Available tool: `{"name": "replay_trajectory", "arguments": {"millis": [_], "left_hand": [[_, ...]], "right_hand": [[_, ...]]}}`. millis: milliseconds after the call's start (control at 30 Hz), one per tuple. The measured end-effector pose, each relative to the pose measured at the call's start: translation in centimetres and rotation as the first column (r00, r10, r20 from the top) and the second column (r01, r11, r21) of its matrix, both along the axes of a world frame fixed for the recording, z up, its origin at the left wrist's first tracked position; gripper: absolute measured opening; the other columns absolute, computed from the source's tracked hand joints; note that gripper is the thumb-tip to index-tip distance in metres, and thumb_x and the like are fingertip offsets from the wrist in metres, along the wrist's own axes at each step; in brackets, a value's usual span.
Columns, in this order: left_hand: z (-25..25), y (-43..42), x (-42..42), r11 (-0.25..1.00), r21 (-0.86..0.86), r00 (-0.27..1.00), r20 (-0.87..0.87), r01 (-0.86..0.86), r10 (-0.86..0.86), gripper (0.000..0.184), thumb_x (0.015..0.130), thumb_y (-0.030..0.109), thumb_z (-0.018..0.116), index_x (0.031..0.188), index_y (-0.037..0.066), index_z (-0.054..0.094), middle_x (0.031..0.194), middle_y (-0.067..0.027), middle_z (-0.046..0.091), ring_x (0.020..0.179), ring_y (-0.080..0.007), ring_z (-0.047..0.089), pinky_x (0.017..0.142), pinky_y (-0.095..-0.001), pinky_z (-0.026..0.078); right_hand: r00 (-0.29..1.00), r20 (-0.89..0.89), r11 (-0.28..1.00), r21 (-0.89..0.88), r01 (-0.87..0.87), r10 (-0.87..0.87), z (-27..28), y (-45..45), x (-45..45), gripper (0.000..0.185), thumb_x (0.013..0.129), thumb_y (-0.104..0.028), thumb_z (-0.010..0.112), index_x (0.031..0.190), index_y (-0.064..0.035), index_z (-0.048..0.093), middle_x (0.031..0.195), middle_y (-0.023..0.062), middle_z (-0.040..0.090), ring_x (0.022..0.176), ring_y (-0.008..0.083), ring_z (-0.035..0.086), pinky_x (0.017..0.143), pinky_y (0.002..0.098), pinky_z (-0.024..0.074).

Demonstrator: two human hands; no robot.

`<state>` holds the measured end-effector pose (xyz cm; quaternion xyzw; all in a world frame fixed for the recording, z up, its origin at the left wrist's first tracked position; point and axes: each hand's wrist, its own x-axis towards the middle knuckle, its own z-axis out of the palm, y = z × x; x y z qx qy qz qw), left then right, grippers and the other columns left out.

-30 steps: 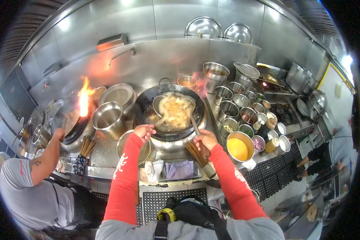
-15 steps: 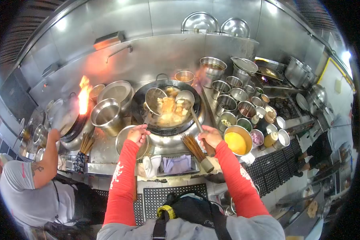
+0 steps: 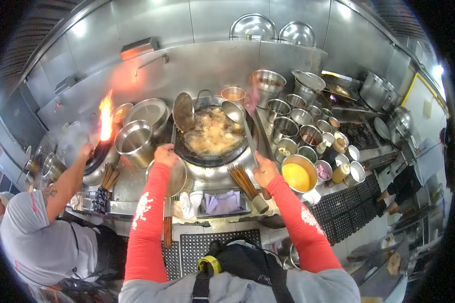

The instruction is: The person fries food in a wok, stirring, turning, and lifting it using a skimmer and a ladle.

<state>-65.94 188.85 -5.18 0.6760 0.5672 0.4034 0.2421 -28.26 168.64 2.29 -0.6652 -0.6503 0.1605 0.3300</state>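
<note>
My left hand (image 3: 165, 155) is closed round the handle of a round perforated strainer (image 3: 183, 107), which stands tilted on edge at the wok's left rim. In my right hand (image 3: 264, 170) is the long handle of a metal ladle (image 3: 233, 111), its bowl over the wok's upper right side. Between the two tools, pale golden food pieces (image 3: 211, 132) bubble in foaming oil inside the dark wok (image 3: 215, 162). The pieces are too blurred by froth to name. A round metal pan (image 3: 175, 178) lies beneath my left hand.
At left, a co-worker's hand (image 3: 87, 150) holds a flaming wok (image 3: 98, 151). A tall steel pot (image 3: 135, 142) stands between the woks. To the right are several ingredient tins, a pot of yellow liquid (image 3: 297, 174) and a bamboo brush (image 3: 245, 183). Folded cloths (image 3: 222, 201) line the front edge.
The strainer has swung up and left out of the oil and tipped on edge. My left hand has moved up and left. Froth over the food has spread. The co-worker's hand has moved up and right.
</note>
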Motion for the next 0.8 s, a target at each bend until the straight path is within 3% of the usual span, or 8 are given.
{"name": "replay_trajectory", "arguments": {"millis": [67,133,233,267,400,467,700,800], "left_hand": [[-0.1,-0.2,-1.4,0.997,0.069,0.979,-0.204,0.022,-0.008,0.036,0.079,0.002,0.046,0.112,-0.002,0.059,0.069,-0.0126,0.065,0.043,-0.0143,0.054,0.039,-0.0269,0.043],[5.5,-3.7,-2.0,0.997,-0.074,0.942,-0.334,0.014,-0.037,0.035,0.08,0.004,0.046,0.112,-0.002,0.059,0.068,-0.012,0.065,0.045,-0.0146,0.056,0.039,-0.0274,0.044],[7.9,-6.1,-1.3,0.966,-0.234,0.99,-0.117,-0.108,0.083,0.035,0.069,0.0,0.056,0.103,0.0,0.065,0.071,-0.0115,0.066,0.052,-0.0185,0.059,0.048,-0.0332,0.049],[9.2,-7.2,-0.5,0.922,-0.371,0.994,-0.042,-0.106,0.097,0.036,0.074,0.0,0.052,0.109,0.001,0.062,0.071,-0.013,0.065,0.048,-0.0153,0.056,0.041,-0.0308,0.044],[8.6,-7.4,0.7,0.835,-0.55,0.978,0.181,0.013,0.104,0.034,0.081,0.0,0.049,0.113,0.002,0.058,0.069,-0.0128,0.064,0.042,-0.0106,0.048,0.035,-0.0257,0.036],[9.1,-7.7,2.0,0.788,-0.609,0.954,0.282,0.094,0.105,0.03,0.083,0.001,0.049,0.111,0.001,0.058,0.069,-0.0127,0.064,0.041,-0.009,0.044,0.034,-0.0247,0.034],[7.7,-7.6,2.6,0.654,-0.707,0.899,0.429,0.27,0.092,0.019,0.086,0.004,0.051,0.104,0.003,0.054,0.074,-0.0092,0.064,0.044,-0.0034,0.042,0.034,-0.0183,0.029],[8.1,-7.8,3.3,0.556,-0.719,0.832,0.548,0.417,0.085,0.014,0.087,0.005,0.051,0.101,0.004,0.052,0.073,-0.0069,0.062,0.045,-0.0029,0.041,0.034,-0.0164,0.029]], "right_hand": [[0.998,0.04,0.998,0.047,-0.041,0.039,-0.3,-1.1,1.0,0.059,0.074,-0.011,0.055,0.131,0.0002,0.042,0.102,0.0305,0.058,0.095,0.043,0.058,0.088,0.0438,0.0454],[0.993,0.095,0.997,0.034,-0.074,0.07,0.8,-2.3,1.7,0.059,0.074,-0.011,0.055,0.131,0.0012,0.042,0.101,0.0304,0.058,0.094,0.0438,0.058,0.087,0.0444,0.0454],[0.992,0.096,0.99,-0.121,-0.071,0.083,2.4,-3.0,1.7,0.057,0.076,-0.011,0.056,0.129,0.0039,0.043,0.116,0.0297,0.053,0.108,0.0404,0.053,0.094,0.0378,0.0422],[0.989,0.108,0.992,0.053,-0.111,0.105,0.8,-2.7,2.1,0.056,0.074,-0.01,0.055,0.127,0.0025,0.045,0.102,0.0285,0.059,0.094,0.0428,0.058,0.087,0.0439,0.0453],[0.989,0.036,0.989,0.003,-0.147,0.147,1.4,-1.5,-0.2,0.055,0.073,-0.011,0.056,0.126,0.0001,0.047,0.104,0.028,0.058,0.096,0.0421,0.057,0.088,0.0436,0.0449],[0.99,-0.021,0.981,-0.135,-0.142,0.141,2.3,0.2,-2.0,0.054,0.073,-0.012,0.056,0.126,-0.001,0.048,0.105,0.0279,0.058,0.097,0.0412,0.057,0.088,0.0435,0.0451],[0.998,0.002,0.994,0.083,-0.068,0.068,0.2,-0.3,-1.2,0.053,0.075,-0.011,0.055,0.126,-0.0024,0.048,0.097,0.0268,0.06,0.092,0.0421,0.058,0.085,0.0445,0.0464],[0.998,0.052,0.999,0.033,-0.035,0.033,0.9,-2.1,-0.6,0.052,0.074,-0.009,0.055,0.125,-0.0007,0.049,0.099,0.0276,0.06,0.093,0.042,0.058,0.085,0.0442,0.046]]}}
